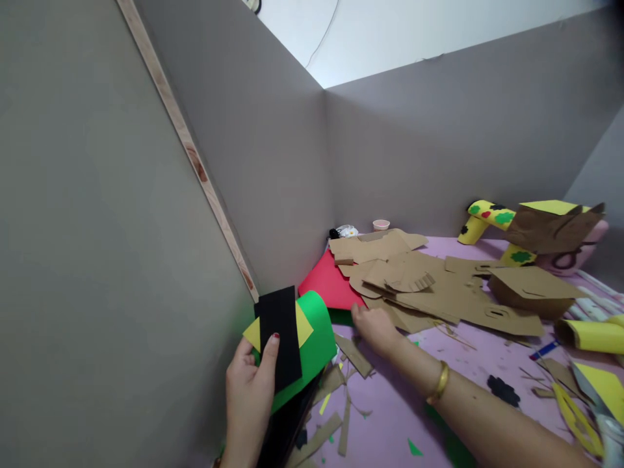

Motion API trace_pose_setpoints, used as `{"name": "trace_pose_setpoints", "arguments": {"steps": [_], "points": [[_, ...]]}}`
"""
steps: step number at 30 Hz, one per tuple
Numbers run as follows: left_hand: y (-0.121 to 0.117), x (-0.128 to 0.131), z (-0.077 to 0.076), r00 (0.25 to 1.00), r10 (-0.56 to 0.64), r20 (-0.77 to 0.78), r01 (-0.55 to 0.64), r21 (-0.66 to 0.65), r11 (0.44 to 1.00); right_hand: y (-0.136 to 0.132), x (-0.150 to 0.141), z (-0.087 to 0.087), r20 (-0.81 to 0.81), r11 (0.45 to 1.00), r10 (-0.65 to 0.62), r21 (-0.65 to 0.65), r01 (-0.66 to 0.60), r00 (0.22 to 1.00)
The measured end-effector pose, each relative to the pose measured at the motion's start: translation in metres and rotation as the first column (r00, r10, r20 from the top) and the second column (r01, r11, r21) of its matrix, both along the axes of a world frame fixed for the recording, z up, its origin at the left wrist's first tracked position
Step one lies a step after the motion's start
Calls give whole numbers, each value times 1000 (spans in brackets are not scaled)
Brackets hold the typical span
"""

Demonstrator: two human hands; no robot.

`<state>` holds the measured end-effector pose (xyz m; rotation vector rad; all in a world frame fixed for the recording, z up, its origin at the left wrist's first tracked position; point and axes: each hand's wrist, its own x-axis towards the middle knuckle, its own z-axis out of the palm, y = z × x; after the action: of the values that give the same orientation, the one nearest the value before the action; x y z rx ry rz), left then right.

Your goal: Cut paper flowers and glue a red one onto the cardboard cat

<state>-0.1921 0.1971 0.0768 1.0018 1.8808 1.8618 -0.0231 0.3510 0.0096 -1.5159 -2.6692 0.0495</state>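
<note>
My left hand (251, 390) is closed on a small bundle of coloured paper, with the thumb pressed on top. A black paper piece (280, 338) lies uppermost, a yellow paper piece (303, 324) sticks out from under it, and a curled green sheet (319, 325) is at the back. Farther forward, my right hand (374, 328) has its fingers pinched at the lower edge of a red paper sheet (327, 283). Part of that sheet is under the cardboard pile, and a strip of green shows below its edge. My right fingertips are partly hidden.
Cut cardboard pieces (414, 279) are heaped on the pink table (380, 416). Right of them stand a cardboard box (536, 292), spotted yellow tubes (487, 218), yellow-handled scissors (575, 416) and a black paper flower (504, 390). Grey partitions (283, 162) close off the left and back.
</note>
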Motion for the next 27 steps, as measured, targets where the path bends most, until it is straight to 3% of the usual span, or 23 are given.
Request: {"name": "trace_pose_setpoints", "arguments": {"steps": [3, 6, 10, 14, 19, 22, 27], "points": [[-4, -4, -5, 999, -33, 1, 33, -46, 998, 13, 19, 16, -48, 993, -105, 56, 107, 993], [-5, -9, -12, 991, -93, 100, 98, -49, 994, 25, 41, 27, -103, 971, -207, 100, 218, 973], [-1, -11, -19, 956, -171, 239, 187, -42, 982, 35, 60, 28, -161, 945, -285, 116, 305, 945], [13, -2, -15, 923, -263, 280, 274, 1, 962, 37, 63, 23, -213, 938, -294, 121, 323, 932], [69, 8, -1, 876, -428, 221, 410, 126, 903, 37, 63, 24, -249, 936, -294, 120, 331, 923], [115, 7, -4, 888, -451, 88, 457, -61, 888, 37, 64, 25, -258, 936, -290, 126, 330, 922], [165, 0, -30, 893, -449, -21, 413, -356, 838, 39, 64, 25, -254, 940, -274, 134, 314, 927]]}}
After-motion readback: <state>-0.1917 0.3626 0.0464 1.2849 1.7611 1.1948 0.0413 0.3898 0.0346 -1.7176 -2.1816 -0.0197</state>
